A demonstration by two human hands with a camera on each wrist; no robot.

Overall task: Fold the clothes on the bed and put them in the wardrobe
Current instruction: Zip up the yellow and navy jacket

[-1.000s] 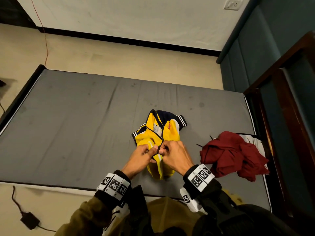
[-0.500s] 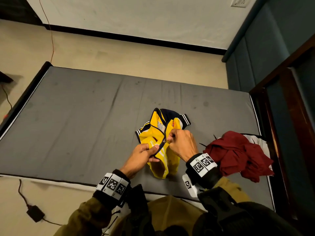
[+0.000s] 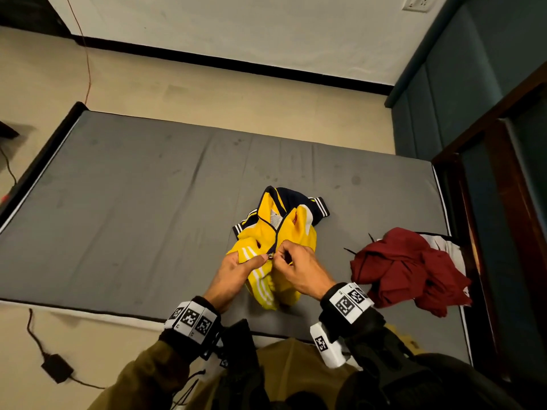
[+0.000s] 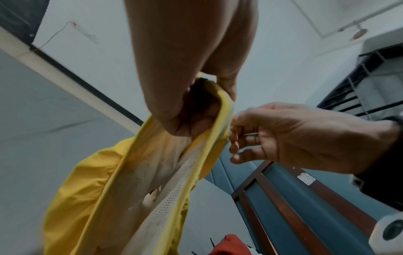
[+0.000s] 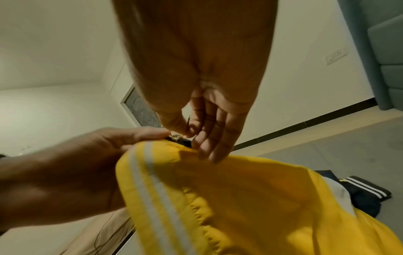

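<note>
A yellow and navy track jacket [image 3: 299, 229] lies bunched on the grey mattress [image 3: 133, 202], its lower part lifted off it. My left hand [image 3: 236, 270] grips the yellow front panel with white stripes, thumb on top. My right hand [image 3: 299, 267] pinches the small metal zipper pull [image 3: 270, 256] just beside the left thumb. In the right wrist view thumb and forefinger of my right hand [image 5: 196, 103] meet at the zipper pull [image 5: 175, 137], the other fingers loose over the jacket [image 5: 240, 198]. The left wrist view shows my left hand [image 4: 191, 103] bunching the jacket [image 4: 87, 181] and its mesh lining.
A crumpled dark red garment [image 3: 405, 267] lies on the mattress to the right, over something white. A dark wooden frame [image 3: 509, 173] and teal padded panels stand along the right side. A black charger [image 3: 56, 371] with its cable lies on the floor at the near left.
Half a second ago my right hand was higher up the zip line; now it is back down beside the left thumb at the zipper pull. My left hand keeps its hold.
</note>
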